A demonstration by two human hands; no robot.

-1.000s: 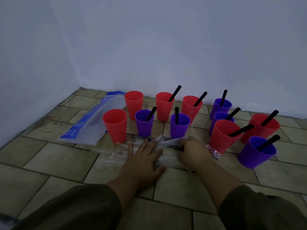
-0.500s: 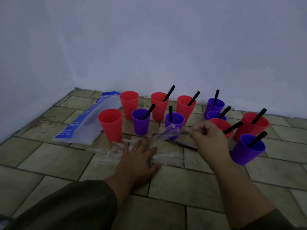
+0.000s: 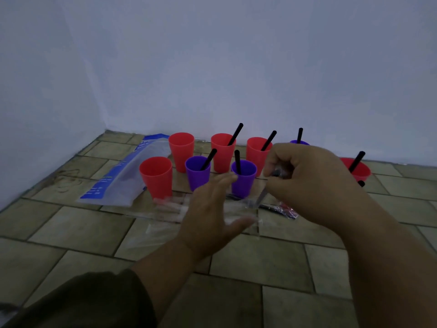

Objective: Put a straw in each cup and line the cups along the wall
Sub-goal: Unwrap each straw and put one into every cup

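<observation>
Head view: right hand [image 3: 307, 181] has lifted a wrapped straw [image 3: 262, 195].

Right hand [image 3: 307, 183] pinching wrapped straw [image 3: 267, 185]; left hand [image 3: 210, 216] spread

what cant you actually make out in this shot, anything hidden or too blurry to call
- Head view: right hand covers the cups behind it; only a purple cup rim and part of a red cup show.
- What the right grip pinches: wrapper or straw, too dark.
- Left hand is motion-blurred and hides part of the clear wrappers.
</observation>
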